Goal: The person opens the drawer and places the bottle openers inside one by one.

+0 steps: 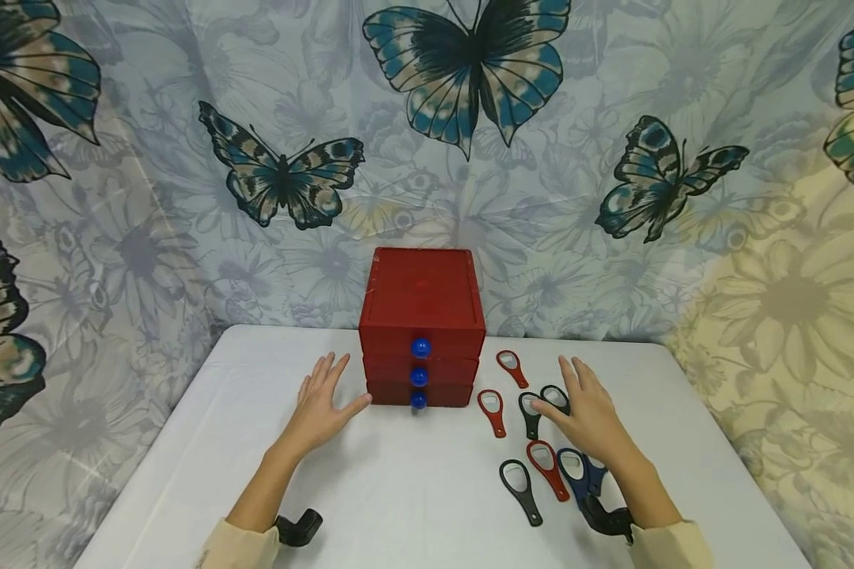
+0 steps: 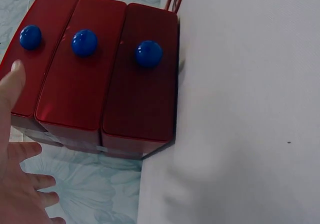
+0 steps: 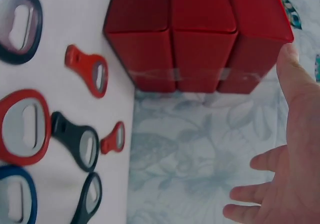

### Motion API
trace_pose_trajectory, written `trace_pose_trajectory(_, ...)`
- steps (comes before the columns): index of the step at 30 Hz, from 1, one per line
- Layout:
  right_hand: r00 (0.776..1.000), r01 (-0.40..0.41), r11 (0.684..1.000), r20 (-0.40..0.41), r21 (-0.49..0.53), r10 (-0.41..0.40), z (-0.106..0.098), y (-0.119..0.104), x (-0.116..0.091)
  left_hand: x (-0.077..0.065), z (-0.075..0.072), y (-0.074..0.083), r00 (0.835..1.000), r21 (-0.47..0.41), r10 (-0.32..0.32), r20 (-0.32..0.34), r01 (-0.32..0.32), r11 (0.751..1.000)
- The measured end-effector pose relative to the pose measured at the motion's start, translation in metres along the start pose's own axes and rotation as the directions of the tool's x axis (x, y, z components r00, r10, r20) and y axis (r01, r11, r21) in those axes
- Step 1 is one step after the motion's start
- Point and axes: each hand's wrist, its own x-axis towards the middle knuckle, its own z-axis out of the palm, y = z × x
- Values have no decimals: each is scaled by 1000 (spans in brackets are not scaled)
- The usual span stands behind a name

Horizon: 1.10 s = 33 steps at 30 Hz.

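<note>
A red three-drawer box (image 1: 421, 288) with round blue knobs stands at the table's back; its drawers look closed. To its left hovers my left hand (image 1: 319, 412), fingers straight and spread, thumb toward the box, holding nothing. My right hand (image 1: 592, 412) is also spread and empty, above several bottle openers on the right. Among these lie a red bottle opener (image 1: 493, 403) near the box, another red one (image 1: 546, 466), a black one (image 1: 518, 479) toward the front and a blue one (image 1: 572, 466). The right hand and wrist hide parts of some.
The white table (image 1: 398, 506) ends at a back edge against a butterfly-printed cloth (image 1: 256, 276). Black wrist mounts (image 1: 299, 528) stick out from both forearms. One small red bottle opener (image 1: 510, 365) lies right beside the box's side.
</note>
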Motion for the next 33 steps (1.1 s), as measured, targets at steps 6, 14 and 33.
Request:
trace_pose_trajectory(6, 999, -11, 996, 44, 87, 7, -3, -12, 5, 2, -1, 2, 999, -73, 39, -7, -40, 997)
trace_pose_trajectory(14, 998, 28, 988, 52, 150, -36, -4, -24, 12, 8, -8, 11, 999, -192, 37, -16, -40, 981)
trace_pose_trajectory(33, 982, 154, 929, 47, 337, -180, -4, -54, 26, 28, -22, 30, 997, -345, 23, -72, -47, 937)
